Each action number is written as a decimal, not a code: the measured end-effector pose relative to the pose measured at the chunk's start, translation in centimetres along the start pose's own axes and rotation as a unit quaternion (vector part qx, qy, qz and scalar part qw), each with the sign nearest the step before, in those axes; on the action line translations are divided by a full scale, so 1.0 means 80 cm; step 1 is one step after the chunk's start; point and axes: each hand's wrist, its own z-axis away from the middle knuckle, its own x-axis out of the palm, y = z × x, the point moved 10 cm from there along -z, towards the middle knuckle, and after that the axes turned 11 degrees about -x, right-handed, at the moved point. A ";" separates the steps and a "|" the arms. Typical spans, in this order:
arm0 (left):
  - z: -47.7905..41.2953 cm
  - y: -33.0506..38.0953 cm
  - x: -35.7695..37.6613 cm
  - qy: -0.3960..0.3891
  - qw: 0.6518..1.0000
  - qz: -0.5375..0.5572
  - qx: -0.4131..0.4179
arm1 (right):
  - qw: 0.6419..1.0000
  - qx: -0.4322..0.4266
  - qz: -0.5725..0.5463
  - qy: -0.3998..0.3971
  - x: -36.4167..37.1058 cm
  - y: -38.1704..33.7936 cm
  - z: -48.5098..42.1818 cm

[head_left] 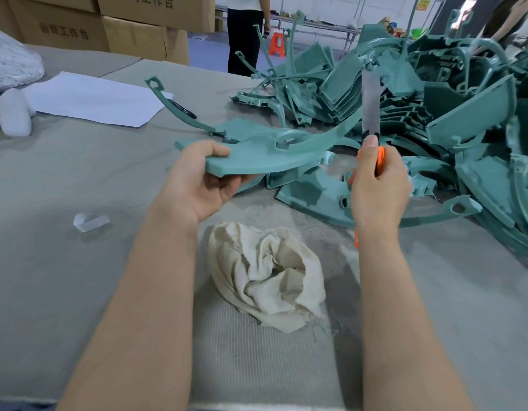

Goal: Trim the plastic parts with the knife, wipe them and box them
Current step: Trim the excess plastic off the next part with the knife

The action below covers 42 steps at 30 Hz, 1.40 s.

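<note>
My left hand grips the near end of a curved teal plastic part, holding it flat above the table. My right hand grips an orange-handled knife, thumb on its back, with the long blade pointing up and away beside the part's right end. A crumpled cream cloth lies on the table between my forearms. A large heap of teal plastic parts fills the right and far side of the table.
A white paper sheet and a black marker lie at the far left, with a white plastic bag beyond. A small clear scrap lies left. Cardboard boxes stand behind. People stand at the back.
</note>
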 end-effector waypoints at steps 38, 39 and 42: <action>-0.010 -0.015 0.006 -0.073 0.976 0.201 -0.037 | 0.914 -0.175 -0.045 -0.363 0.139 -0.081 0.096; -0.010 -0.016 0.009 -0.084 0.975 0.199 -0.042 | 0.909 -0.182 -0.050 -0.372 0.141 -0.085 0.100; -0.007 -0.016 0.017 -0.110 0.975 0.191 -0.037 | 0.912 -0.172 -0.066 -0.367 0.134 -0.083 0.093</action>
